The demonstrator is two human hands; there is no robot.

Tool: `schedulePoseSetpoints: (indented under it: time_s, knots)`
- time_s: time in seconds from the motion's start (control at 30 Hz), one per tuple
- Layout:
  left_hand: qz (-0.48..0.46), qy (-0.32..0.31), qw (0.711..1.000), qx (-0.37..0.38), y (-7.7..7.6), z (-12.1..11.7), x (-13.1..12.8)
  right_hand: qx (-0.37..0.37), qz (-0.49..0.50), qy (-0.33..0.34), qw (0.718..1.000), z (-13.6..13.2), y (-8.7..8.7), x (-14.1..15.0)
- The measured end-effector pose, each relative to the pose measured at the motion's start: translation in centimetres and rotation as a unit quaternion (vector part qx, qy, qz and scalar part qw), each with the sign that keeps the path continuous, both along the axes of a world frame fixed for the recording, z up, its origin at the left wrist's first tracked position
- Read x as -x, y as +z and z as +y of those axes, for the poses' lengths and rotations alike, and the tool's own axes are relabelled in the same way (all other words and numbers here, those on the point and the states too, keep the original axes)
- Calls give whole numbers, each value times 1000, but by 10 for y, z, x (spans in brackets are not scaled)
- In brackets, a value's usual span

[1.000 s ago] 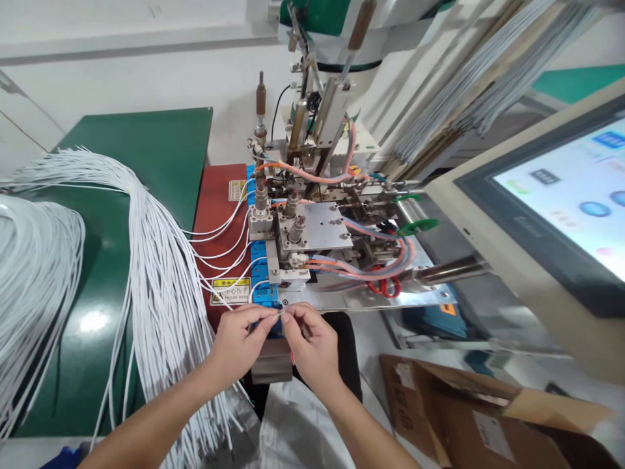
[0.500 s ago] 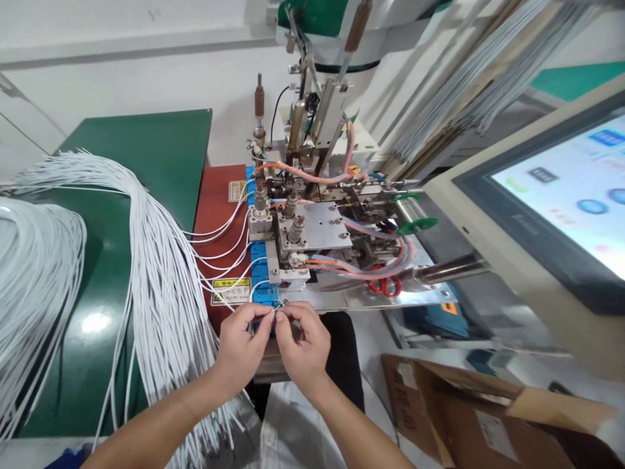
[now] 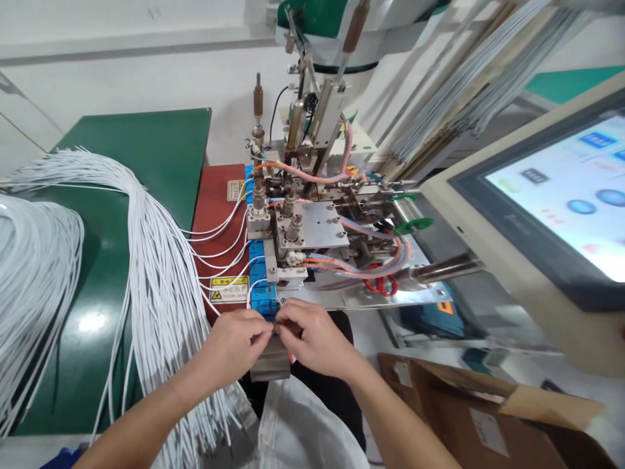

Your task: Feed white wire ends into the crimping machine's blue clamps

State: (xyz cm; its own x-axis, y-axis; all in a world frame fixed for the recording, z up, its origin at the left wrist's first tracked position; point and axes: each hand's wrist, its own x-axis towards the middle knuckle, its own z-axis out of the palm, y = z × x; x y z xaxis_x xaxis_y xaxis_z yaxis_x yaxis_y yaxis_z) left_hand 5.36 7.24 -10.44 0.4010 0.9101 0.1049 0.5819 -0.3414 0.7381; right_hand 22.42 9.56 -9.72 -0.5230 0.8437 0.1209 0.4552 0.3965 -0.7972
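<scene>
My left hand [image 3: 243,340] is closed in a pinch in front of the blue slotted fixture [image 3: 263,299]. Fingertip to fingertip with it, my right hand [image 3: 312,335] is pinched shut too. What lies between them is mostly hidden; thin wire ends of a cable showed there a moment earlier. Several white cables [image 3: 229,264] run from the big bundle of white cables [image 3: 163,293] into slots of the fixture. Behind it stands a metal machine with a flat plate [image 3: 317,225] and orange and grey tubes [image 3: 342,266].
On the green tabletop [image 3: 161,137] a second coil of white cables [image 3: 36,280] lies far left. A touch screen [image 3: 571,189] juts in from the right. Below it are a cardboard box [image 3: 463,417] and a spool with green flanges [image 3: 413,215]. A warning label [image 3: 228,290] marks the red base.
Both hands have come slightly lower and nearer to me, and the fingertips have turned inward over the wire ends. My right forearm has swung outward to the right.
</scene>
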Motion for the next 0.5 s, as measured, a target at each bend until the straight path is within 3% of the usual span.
schedulePoseSetpoints:
  time_s: [0.03,0.1,0.23,0.5]
  knots:
    - [7,13,1000,7,1,1,0,-21,4,-4,1000,-1,-1,1]
    - [-12,77,997,16,2,1,-3,-29,47,-72,996,-5,-6,7]
    - [-80,181,980,38,-1,2,-7,59,172,-238,954,-17,-22,24]
    - [-166,192,961,110,-13,1,-6,146,232,-250,929,-14,-27,22]
